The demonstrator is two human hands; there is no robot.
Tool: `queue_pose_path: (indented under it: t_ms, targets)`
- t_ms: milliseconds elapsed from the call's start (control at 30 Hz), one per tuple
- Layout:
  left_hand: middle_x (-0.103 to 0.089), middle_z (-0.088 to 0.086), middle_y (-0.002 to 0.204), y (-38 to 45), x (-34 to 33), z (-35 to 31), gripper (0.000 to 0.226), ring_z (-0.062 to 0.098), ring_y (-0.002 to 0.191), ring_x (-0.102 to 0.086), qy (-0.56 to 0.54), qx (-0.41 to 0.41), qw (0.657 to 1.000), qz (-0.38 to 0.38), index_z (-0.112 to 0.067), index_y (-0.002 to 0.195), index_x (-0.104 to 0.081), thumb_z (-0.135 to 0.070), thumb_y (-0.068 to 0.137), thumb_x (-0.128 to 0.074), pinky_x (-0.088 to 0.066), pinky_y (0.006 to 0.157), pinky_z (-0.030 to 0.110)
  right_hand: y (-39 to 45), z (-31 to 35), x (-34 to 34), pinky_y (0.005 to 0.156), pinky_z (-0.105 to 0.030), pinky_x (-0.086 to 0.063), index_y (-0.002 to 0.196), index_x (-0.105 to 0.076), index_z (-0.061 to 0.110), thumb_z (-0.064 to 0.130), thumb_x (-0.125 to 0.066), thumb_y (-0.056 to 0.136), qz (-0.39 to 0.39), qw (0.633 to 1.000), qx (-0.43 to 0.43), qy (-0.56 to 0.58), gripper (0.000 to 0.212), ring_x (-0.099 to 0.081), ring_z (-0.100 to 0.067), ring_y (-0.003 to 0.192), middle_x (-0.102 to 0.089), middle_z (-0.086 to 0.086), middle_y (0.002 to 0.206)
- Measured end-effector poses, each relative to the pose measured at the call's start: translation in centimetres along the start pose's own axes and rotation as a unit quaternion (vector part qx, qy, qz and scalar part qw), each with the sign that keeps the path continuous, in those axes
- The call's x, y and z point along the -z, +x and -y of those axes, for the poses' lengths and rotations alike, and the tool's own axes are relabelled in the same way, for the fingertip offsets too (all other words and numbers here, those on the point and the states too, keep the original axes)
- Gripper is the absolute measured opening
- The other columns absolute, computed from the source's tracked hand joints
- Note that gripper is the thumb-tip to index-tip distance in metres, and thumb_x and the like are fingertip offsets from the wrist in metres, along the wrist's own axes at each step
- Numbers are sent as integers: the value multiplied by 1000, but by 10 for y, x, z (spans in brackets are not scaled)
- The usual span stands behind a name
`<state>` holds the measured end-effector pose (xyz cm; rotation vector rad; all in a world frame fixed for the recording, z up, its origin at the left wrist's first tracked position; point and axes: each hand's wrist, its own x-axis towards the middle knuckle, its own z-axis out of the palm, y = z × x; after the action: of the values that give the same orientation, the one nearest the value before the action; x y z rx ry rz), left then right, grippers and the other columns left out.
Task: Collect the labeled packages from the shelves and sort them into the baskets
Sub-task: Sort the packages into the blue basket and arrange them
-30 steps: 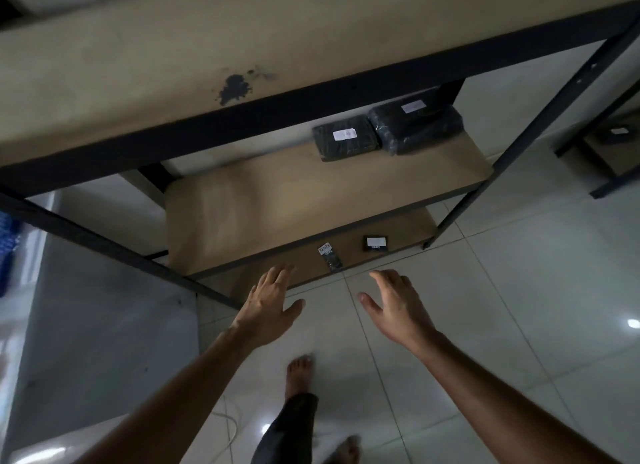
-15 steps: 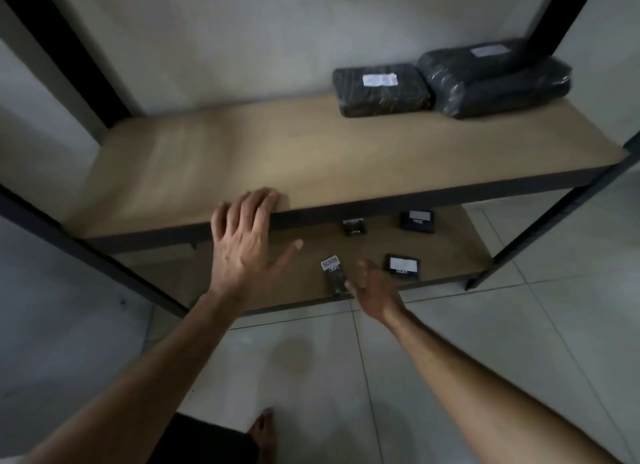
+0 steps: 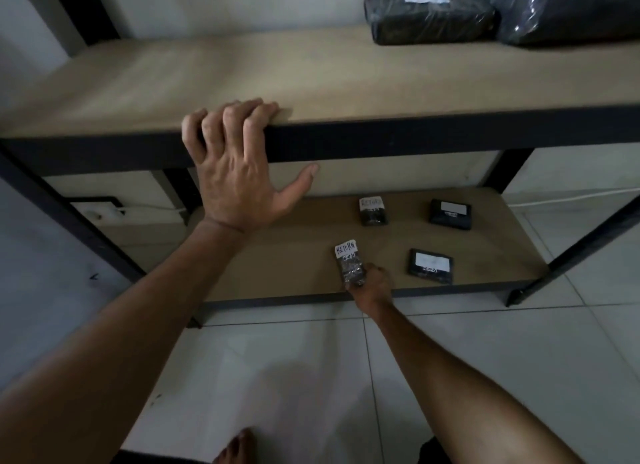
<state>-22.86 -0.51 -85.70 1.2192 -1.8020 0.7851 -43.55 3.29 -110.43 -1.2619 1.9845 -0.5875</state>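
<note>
My right hand [image 3: 372, 285] reaches down to the bottom shelf [image 3: 277, 255] and pinches the near end of a small dark package with a white "RETURN" label [image 3: 349, 262]. My left hand [image 3: 235, 162] grips the front edge of the middle shelf [image 3: 311, 82], fingers curled over the board. A second RETURN-labelled package [image 3: 372, 211] lies further back on the bottom shelf. Two flat black packages with white labels lie to the right, one at the back [image 3: 450, 214] and one nearer [image 3: 430, 266]. Two large black wrapped parcels sit at the back right of the middle shelf, one labelled [image 3: 429, 14] and one bulkier [image 3: 568, 9].
The rack has black metal uprights [image 3: 585, 241] and black rails. White floor tiles [image 3: 485, 359] spread in front of it. A white cable and a wall socket [image 3: 100, 212] show behind the bottom shelf at left. My bare foot [image 3: 235, 449] shows at the lower edge.
I have crouched lower, so the shelves look bigger. My left hand went from hovering to gripping the middle shelf's edge. My right hand reached down and took hold of the near RETURN package.
</note>
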Motion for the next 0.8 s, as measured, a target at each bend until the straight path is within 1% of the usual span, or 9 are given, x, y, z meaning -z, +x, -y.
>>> queue_pose_path:
  t_ms: [67, 100, 200, 300, 433, 567, 667, 733, 800]
  targets:
    - [-63, 14, 124, 0, -1, 1, 78, 36, 115, -56, -1, -1, 1000, -6, -8, 125, -63, -72, 82, -62, -31, 109, 54, -2, 0, 11, 63, -17, -48, 115, -62, 12, 13, -70, 92, 19, 996, 2, 86, 24, -64, -18, 89, -66, -5, 104]
    - [-63, 14, 124, 1, -1, 2, 77, 36, 116, -55, -2, -1, 1000, -9, -9, 125, -63, -72, 81, -62, -31, 109, 54, -7, 2, 18, 62, -19, -51, 114, -63, 12, 10, -69, 92, 32, 990, 2, 139, 23, -66, -18, 87, -67, -6, 102]
    - [-63, 13, 124, 1, 0, 2, 77, 36, 116, -57, -6, 1, 1000, 1, -9, 125, -65, -72, 81, -61, -31, 109, 54, -24, 13, 33, 76, -33, -61, 114, -63, 10, 6, -68, 93, 71, 960, -14, 271, 22, -72, -25, 92, -71, -12, 107]
    - [-61, 12, 129, 4, 13, 2, 77, 35, 120, -54, -25, -4, 998, 55, -10, 130, -62, -71, 83, -60, -29, 109, 53, -57, 39, 54, 76, -29, -60, 116, -63, 6, 3, -67, 93, 108, 933, -16, 344, 23, -74, -23, 94, -74, -11, 107]
    - [-54, 8, 142, 22, 55, 8, 64, 31, 129, -49, -90, -8, 977, 193, -13, 143, -53, -52, 92, -59, -29, 110, 50, -128, 94, 104, 73, -27, -60, 109, -64, 6, 2, -65, 95, 145, 932, -18, 332, 14, -74, -25, 90, -76, -9, 101]
    - [-52, 3, 146, 59, 117, 24, 56, 28, 127, -51, -196, 2, 917, 347, -17, 147, -48, -40, 96, -50, -34, 107, 45, -202, 146, 160, 72, -36, -61, 107, -64, 4, 4, -69, 92, 172, 951, -5, 258, 16, -74, -30, 82, -76, -13, 97]
    - [-52, 2, 148, 85, 179, 36, 54, 24, 132, -47, -221, 42, 884, 409, -17, 148, -48, -41, 100, -46, -35, 108, 41, -255, 193, 203, 71, -40, -59, 106, -66, 4, 1, -72, 88, 190, 954, -9, 233, 19, -72, -23, 73, -77, -11, 93]
    - [-49, 1, 151, 102, 224, 44, 54, 23, 137, -44, -222, 75, 870, 434, -17, 148, -49, -43, 101, -44, -36, 109, 41, -290, 230, 233, 74, -42, -60, 105, -66, 8, 0, -73, 88, 201, 947, -14, 249, 20, -72, -24, 76, -77, -13, 95]
    - [-48, 2, 154, 121, 269, 53, 55, 24, 140, -42, -219, 103, 860, 449, -17, 148, -49, -44, 101, -42, -39, 110, 44, -322, 267, 262, 76, -44, -60, 106, -64, 5, 0, -73, 88, 205, 941, -7, 269, 21, -72, -27, 81, -75, -16, 99]
